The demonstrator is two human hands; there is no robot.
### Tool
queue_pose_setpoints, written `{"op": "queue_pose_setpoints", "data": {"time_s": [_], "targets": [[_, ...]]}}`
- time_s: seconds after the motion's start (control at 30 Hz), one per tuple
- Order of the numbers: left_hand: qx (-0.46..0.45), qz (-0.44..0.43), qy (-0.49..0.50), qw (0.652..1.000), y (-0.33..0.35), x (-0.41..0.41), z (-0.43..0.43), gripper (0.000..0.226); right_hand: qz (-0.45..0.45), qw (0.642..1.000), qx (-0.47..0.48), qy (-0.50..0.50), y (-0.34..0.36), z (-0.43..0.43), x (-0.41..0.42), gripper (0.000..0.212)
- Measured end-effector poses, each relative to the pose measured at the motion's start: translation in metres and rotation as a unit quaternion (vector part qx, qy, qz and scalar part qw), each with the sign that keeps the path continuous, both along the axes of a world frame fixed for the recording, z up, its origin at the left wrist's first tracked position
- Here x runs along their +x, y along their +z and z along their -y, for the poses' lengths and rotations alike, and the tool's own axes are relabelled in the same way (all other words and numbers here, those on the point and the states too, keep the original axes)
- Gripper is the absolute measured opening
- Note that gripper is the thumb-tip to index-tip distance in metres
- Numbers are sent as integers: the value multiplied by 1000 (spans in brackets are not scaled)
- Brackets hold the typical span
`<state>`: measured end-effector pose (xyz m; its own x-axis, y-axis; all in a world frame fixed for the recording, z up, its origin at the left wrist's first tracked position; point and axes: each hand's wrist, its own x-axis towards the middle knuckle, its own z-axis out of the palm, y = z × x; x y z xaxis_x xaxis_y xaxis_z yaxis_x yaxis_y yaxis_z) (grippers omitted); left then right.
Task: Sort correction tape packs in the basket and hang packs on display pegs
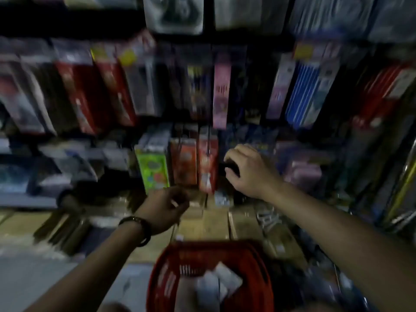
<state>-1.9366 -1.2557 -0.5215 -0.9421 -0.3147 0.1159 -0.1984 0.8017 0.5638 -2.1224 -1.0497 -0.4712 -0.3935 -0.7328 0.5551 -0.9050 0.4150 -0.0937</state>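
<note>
In the near red basket (167, 264) white packs (226, 278) are seen unhung, so much is judged left, while a dark item (231, 169) is grasped by the right grip (248, 171) among the far hanging goods (183, 164); the left grip's (165, 209) state cannot be told.

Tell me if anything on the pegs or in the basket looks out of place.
Nothing clearly stands out. White packs lie at mixed angles in the red basket; motion blur hides finer detail elsewhere.

Dim shop; crowded display wall (202, 86) (blurred), cardboard boxes (216, 221), grey floor (33, 278).
</note>
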Motion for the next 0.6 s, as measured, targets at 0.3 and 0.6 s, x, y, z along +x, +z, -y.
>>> {"op": "queue_pose_setpoints", "data": {"time_s": [0.3, 0.6], "targets": [[71, 169, 38, 982, -191, 70, -20, 8, 360, 917, 123, -122, -260, -27, 52, 4], [230, 254, 97, 935, -313, 68, -47, 8, 574, 750, 225, -238, -468, -49, 99, 4]]}}
